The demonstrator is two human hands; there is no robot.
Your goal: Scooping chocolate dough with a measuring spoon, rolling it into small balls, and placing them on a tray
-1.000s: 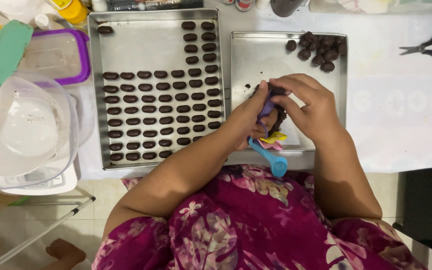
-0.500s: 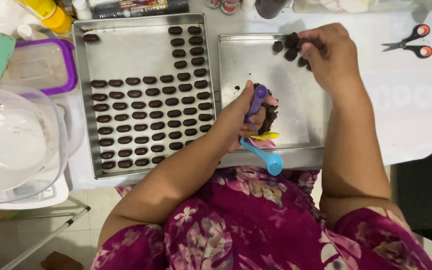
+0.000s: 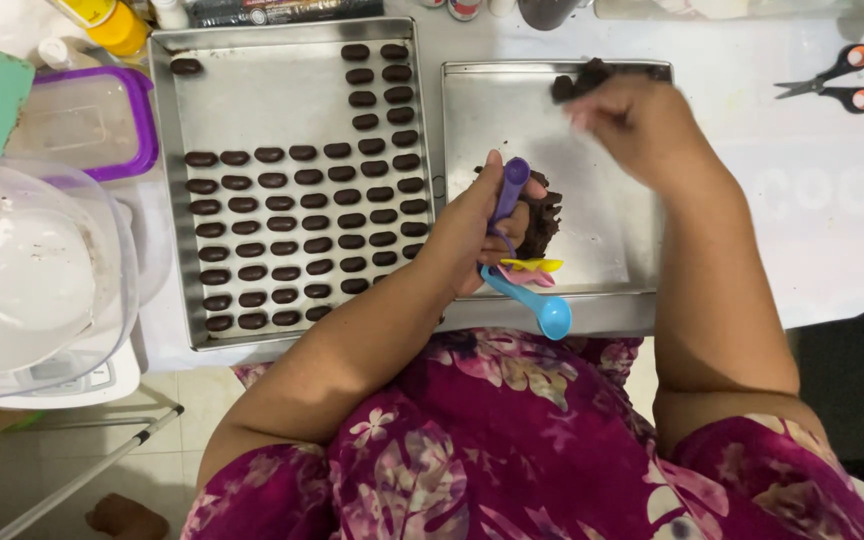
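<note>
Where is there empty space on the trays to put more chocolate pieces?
The big tray has bare metal at its top left, above the rows of dark pieces and left of the short columns. The small tray is bare between the left hand and right hand. The big tray's lower half is crowded.

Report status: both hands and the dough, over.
Left hand grips purple measuring spoon and dark dough lump. Right hand at dough pile on right tray. Nothing in the way.

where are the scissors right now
In the head view, the orange-handled scissors lie at the far right of the white table, beyond the smaller tray, right of the right hand.
</note>
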